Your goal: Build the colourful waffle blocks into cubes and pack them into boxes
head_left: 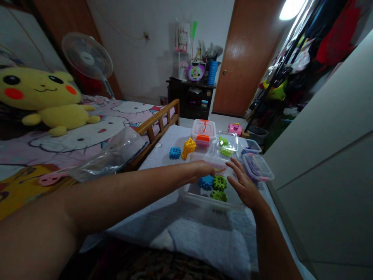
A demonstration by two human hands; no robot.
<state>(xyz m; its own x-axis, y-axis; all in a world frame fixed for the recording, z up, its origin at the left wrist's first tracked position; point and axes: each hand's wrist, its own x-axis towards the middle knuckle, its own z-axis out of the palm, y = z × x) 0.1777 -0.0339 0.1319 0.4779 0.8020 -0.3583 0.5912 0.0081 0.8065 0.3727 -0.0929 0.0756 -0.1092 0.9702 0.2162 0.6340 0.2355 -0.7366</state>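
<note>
A clear plastic tub (198,196) sits on a white cloth-covered surface in front of me, holding a blue block (206,182) and two green blocks (219,182). My left hand (201,170) reaches over the tub's left rim with fingers curled down into it; what they hold, if anything, is hidden. My right hand (243,182) hovers at the tub's right side, fingers spread and nothing in it.
Beyond the tub lie a blue block (175,152), a yellow block cluster (189,147), a lidded box with orange clips (203,133), and other small clear containers (258,167). A wooden bed rail (157,124) with a crumpled plastic bag (113,157) stands left; a wall runs along the right.
</note>
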